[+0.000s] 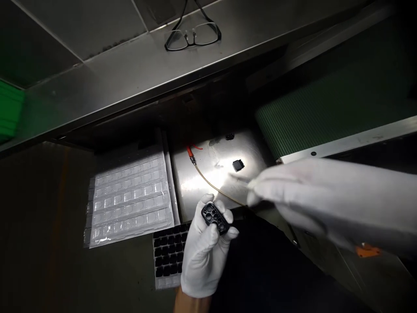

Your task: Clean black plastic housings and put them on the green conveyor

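Gloved hands over lit steel worktop (208,174), head view.
Left hand (203,254), lower centre, fingers closed round black holed part (215,218); right hand (325,200), mid-right, blurred, grip can't tell, reaching twd small black piece (238,165). Clear tray (130,200) centre-left; glasses (192,34) top.

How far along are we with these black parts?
Done: black pieces fill the lower tray. In hand: the left hand holds one black part; the right hand reaches toward the lit plate. Left: a loose piece there; the clear tray looks unfilled.
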Tool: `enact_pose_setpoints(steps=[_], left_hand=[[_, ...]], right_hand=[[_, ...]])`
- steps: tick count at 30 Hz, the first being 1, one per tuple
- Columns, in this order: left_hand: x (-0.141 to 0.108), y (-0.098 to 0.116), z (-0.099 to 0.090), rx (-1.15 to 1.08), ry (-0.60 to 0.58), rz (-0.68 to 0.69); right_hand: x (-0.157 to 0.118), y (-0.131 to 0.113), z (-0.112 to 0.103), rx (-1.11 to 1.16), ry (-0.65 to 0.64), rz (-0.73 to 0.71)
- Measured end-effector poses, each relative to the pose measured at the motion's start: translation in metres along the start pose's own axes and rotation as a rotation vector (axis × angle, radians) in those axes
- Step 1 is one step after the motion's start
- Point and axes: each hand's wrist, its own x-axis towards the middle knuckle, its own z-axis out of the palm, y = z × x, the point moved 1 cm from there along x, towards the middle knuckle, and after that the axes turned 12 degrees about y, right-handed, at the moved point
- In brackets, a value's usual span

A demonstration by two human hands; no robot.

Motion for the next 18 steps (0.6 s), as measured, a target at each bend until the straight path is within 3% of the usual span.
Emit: enact_pose_setpoints(steps=[2,5,8,12,18], left_hand=[[-0.002,0.001,0.0,-0.019,-0.013,-0.008],[-0.004,0.002,-0.003,-0.063,-0.048,-0.018],[-0.006,0.003,-0.006,-0.122,-0.086,-0.03],[-0.008,0.006,-0.007,-0.193,-0.151,-0.031],[-0.01,0.015,-0.01,-0.168,-0.044,0.001]], right_hand=[[0.01,0.004,0.0,-0.037,0.016,0.04],[0.053,0.024,0.013,-0.09,0.182,0.068],[0.108,0.064,0.024,-0.37,0.382,0.018],[0.168,0.126,0.022,-0.587,0.521,0.136],[0.207,0.183,0.018,-0.726,0.648,0.216]])
